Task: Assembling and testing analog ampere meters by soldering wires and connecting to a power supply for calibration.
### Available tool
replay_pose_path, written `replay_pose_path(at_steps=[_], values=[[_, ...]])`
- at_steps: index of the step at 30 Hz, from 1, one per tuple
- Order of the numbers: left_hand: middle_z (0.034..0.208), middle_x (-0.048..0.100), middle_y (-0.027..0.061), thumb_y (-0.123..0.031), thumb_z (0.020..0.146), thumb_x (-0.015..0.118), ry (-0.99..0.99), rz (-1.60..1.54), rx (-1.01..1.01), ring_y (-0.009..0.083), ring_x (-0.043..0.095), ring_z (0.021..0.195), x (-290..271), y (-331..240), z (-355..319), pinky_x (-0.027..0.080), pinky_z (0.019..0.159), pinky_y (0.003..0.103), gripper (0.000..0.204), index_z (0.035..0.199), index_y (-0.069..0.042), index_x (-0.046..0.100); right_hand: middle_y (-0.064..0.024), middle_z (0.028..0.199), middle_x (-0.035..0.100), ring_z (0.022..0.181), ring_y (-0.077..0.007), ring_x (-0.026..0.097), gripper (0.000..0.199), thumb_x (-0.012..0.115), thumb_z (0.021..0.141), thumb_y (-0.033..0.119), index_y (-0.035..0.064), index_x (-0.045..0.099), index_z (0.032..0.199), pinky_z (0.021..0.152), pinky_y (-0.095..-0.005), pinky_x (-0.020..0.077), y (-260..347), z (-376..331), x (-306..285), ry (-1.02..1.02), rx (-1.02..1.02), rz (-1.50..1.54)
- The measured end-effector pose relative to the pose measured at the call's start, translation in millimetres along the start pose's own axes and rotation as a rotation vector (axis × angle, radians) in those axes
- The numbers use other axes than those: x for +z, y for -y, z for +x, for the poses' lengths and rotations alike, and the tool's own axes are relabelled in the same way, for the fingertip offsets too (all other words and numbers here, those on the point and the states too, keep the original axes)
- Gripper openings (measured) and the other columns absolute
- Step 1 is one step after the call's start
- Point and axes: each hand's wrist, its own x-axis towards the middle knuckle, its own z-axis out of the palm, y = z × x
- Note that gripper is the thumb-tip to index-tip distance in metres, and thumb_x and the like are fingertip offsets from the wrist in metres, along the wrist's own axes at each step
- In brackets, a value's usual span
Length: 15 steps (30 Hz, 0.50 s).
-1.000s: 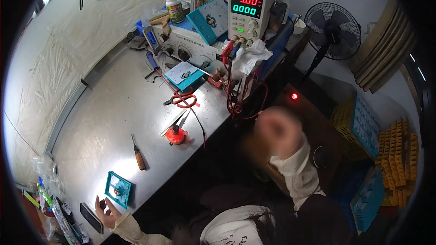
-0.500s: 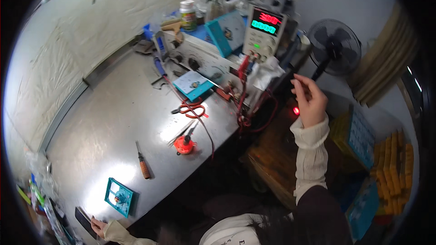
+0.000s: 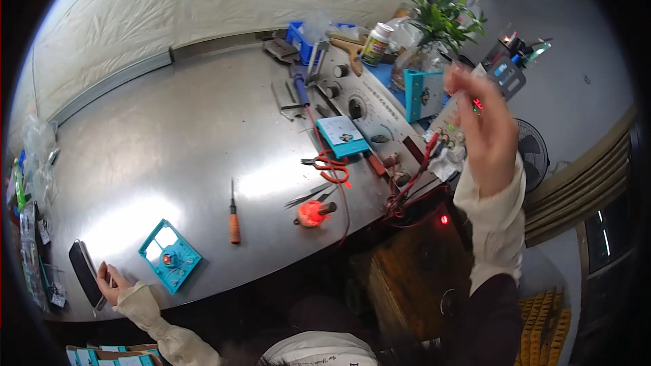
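My left hand (image 3: 114,285) rests at the table's near left, fingers slightly bent and apart, against the edge of a dark smartphone (image 3: 84,270). I cannot see it grip the phone. Right of it lies a teal plastic housing (image 3: 157,266) with a small wired part inside. My right hand (image 3: 487,132) is raised at the right, blurred, with its fingers apart and nothing visible in them. It covers much of the bench power supply (image 3: 444,120), whose red display shows only partly. A second teal case (image 3: 422,95) stands just left of that hand.
On the metal table (image 3: 183,142) lie a screwdriver (image 3: 234,224), a red round pot (image 3: 313,213), tweezers (image 3: 305,196), red-handled cutters (image 3: 332,165) and a teal-and-white panel (image 3: 342,137). Behind stand a dial panel (image 3: 369,105), a white bottle (image 3: 377,44) and a plant (image 3: 444,17). Red cables hang near the right edge.
My view has swung, so the table sits further right and higher. My right hand has risen in front of the power supply, covering its display. My left hand remains beside the phone.
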Motion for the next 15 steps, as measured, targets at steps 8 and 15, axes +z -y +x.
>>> replay_pose_path(at_steps=[8, 15], values=[[0.11, 0.059, 0.0129, -0.021, 0.101, 0.05, -0.007, 0.281, 0.053, 0.0222, 0.058, 0.095, 5, -62, -26, 0.049, 0.084, 0.034, 0.029, 0.12, 0.0, 0.057, -0.0191, 0.112, 0.06, 0.108, -0.029, 0.06, 0.021, 0.06, 0.085, 0.015, 0.0048, 0.063, 0.103, 0.084, -0.0389, 0.0505, -90, 243, 105, 0.182, 0.355, -1.043], [0.108, 0.057, 0.012, -0.013, 0.096, 0.055, -0.06, 0.317, 0.031, 0.0206, 0.059, 0.086, 9, -70, -27, 0.049, 0.073, 0.033, 0.022, 0.114, -0.001, 0.059, -0.0057, 0.127, 0.064, 0.116, -0.0279, 0.062, 0.03, 0.064, 0.088, 0.021, 0.0178, 0.071, 0.117, 0.091, -0.0443, 0.0552, -110, 235, 134, 0.988, 0.167, -1.643]])
